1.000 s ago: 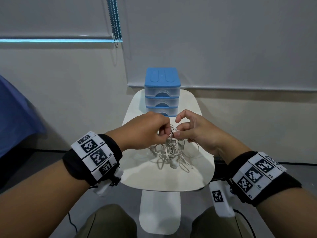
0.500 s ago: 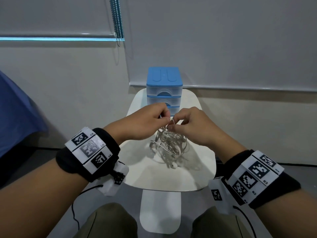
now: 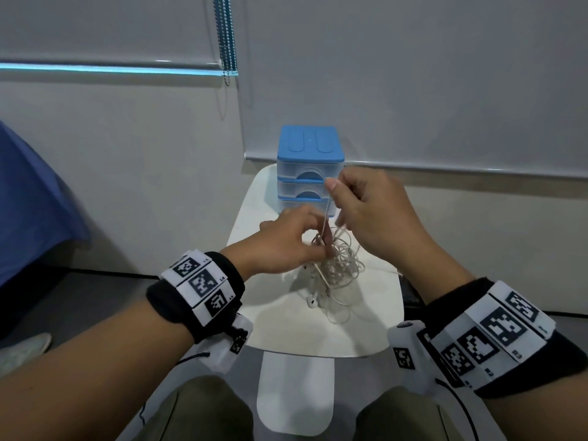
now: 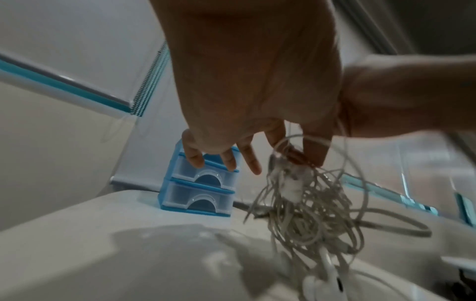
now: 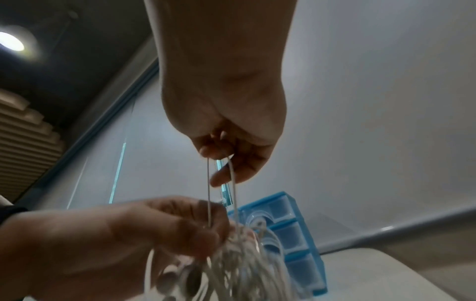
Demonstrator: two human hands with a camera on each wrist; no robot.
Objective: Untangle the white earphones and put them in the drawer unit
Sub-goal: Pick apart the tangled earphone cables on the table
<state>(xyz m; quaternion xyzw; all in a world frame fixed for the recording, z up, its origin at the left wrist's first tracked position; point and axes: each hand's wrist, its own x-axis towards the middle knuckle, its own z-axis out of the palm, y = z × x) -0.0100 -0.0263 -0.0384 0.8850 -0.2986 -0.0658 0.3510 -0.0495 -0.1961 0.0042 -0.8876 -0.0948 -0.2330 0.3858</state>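
Observation:
The white earphones (image 3: 339, 265) are a tangled bundle of thin cord hanging just above the small white table (image 3: 280, 326), with an earbud (image 3: 312, 301) low at the front. My left hand (image 3: 318, 241) pinches the top of the bundle (image 4: 296, 183) between thumb and forefinger. My right hand (image 3: 332, 186) is raised higher and pinches a loop of cord (image 5: 221, 183) drawn taut up out of the tangle. The blue drawer unit (image 3: 310, 163) stands at the table's far edge behind both hands, its three clear drawers closed (image 4: 198, 189).
The table is small and rounded, with floor on both sides and my knees (image 3: 203, 409) below its near edge. A wall with a roller blind (image 3: 413, 74) rises right behind the drawer unit. Blue fabric (image 3: 28, 202) hangs at the far left.
My right hand has risen and pulled a strand of cord up out of the bundle. My left hand has dropped slightly and still holds the tangle.

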